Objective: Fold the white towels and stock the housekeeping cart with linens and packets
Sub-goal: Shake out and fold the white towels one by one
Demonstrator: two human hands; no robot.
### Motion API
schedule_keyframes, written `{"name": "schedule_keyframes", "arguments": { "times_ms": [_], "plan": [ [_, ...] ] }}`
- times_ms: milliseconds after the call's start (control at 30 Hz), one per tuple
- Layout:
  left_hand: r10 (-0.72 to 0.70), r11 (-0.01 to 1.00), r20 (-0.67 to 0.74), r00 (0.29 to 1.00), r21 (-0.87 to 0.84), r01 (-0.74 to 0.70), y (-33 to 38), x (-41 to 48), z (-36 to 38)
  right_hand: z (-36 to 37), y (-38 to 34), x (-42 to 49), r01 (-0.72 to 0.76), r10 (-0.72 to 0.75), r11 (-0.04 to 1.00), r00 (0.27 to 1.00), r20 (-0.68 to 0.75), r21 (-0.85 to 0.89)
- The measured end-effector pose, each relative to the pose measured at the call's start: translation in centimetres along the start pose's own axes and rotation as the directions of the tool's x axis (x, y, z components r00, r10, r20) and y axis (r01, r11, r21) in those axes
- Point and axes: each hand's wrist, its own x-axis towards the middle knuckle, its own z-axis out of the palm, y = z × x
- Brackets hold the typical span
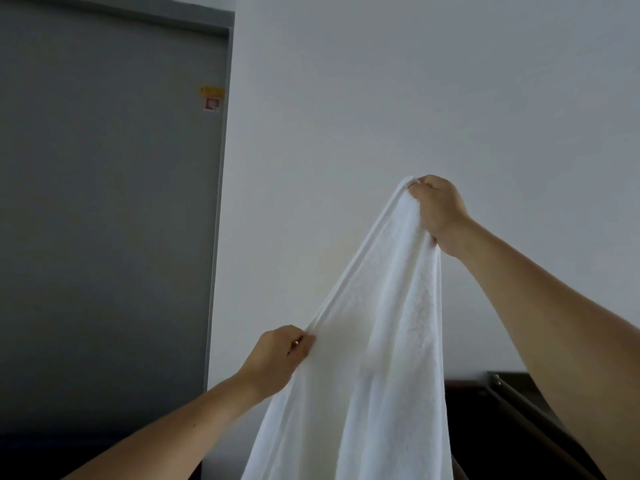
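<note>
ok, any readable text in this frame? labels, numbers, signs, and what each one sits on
Nothing can be read.
Yellow sticker on the grey door, near its right edge: print too blurred to read.
Red and white sticker just below it on the door: also too blurred; it looks like a symbol, but no words can be made out.
Towel: no tag or print shows.

Nubby white terry cloth towel (388, 341); matt grey door (104, 202).

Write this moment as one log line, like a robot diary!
step: shaking out towel | right hand: grips top of white towel, raised | left hand: pinches hem lower | towel: hanging, unfolded
</note>
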Motion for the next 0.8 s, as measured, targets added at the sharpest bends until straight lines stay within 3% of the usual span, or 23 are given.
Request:
{"name": "schedule_keyframes", "arguments": {
  "times_ms": [333,533,800],
  "plan": [
    [-0.038,0.999,0.036,0.999,-0.031,0.039,-0.6,-1.1,0.5,-1.1,0.0,0.4,0.045,-0.045,0.999,0.999,-0.015,-0.013],
    [-0.087,0.975,0.043,0.995,-0.201,0.094,-1.5,-1.3,0.3,-2.4,0.4,0.3,0.018,-0.018,1.0,1.0,-0.001,-0.007],
    [-0.167,0.94,0.198,0.966,-0.265,0.216,-2.6,-1.2,-1.9,-4.2,2.8,-1.0,-0.12,0.137,0.988,0.972,0.191,-0.097]
  ]
}}
